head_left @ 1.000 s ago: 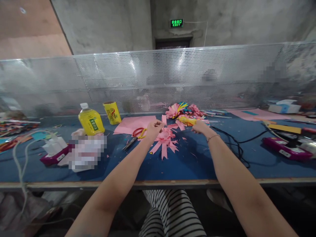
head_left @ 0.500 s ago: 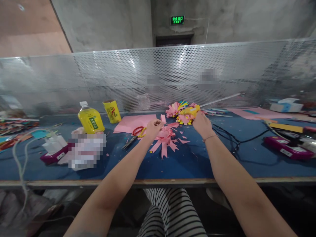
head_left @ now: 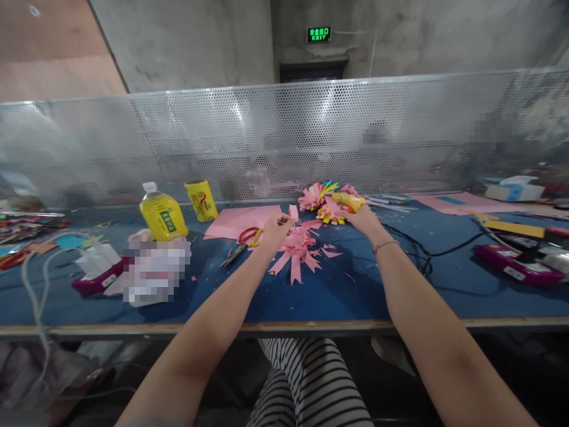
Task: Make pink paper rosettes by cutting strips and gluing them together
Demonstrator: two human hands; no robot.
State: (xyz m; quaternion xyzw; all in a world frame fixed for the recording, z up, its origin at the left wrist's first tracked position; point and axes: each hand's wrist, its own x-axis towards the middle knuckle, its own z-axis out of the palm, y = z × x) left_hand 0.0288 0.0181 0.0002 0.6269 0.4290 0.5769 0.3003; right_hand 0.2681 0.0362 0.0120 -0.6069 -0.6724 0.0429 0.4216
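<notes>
On the blue table lies a pink paper flower (head_left: 297, 261) with fringed, notched strips spread towards me. My left hand (head_left: 276, 230) is at its upper left, fingers pinched together on a pink paper strip (head_left: 293, 212) that stands up there. A yellow glue gun (head_left: 349, 201) is gripped in my right hand (head_left: 365, 220), to the upper right of the flower. Behind and below the glue gun sit pink, yellow and blue paper flowers (head_left: 313, 197). Red-and-yellow-handled pliers (head_left: 235, 254) rest left of my left hand.
Pink paper sheets (head_left: 235, 219) lie behind the pliers. A yellow liquid bottle (head_left: 163, 213) and a yellow can (head_left: 201, 200) stand at the left. Purple power strips (head_left: 518, 267) and black cord (head_left: 413, 252) lie at the right. A perforated metal screen (head_left: 222, 142) borders the table's back.
My right hand has turned and shifted slightly, tilting the glue gun; the long white stick behind it no longer shows. My left hand stays in place at the pink flower.
</notes>
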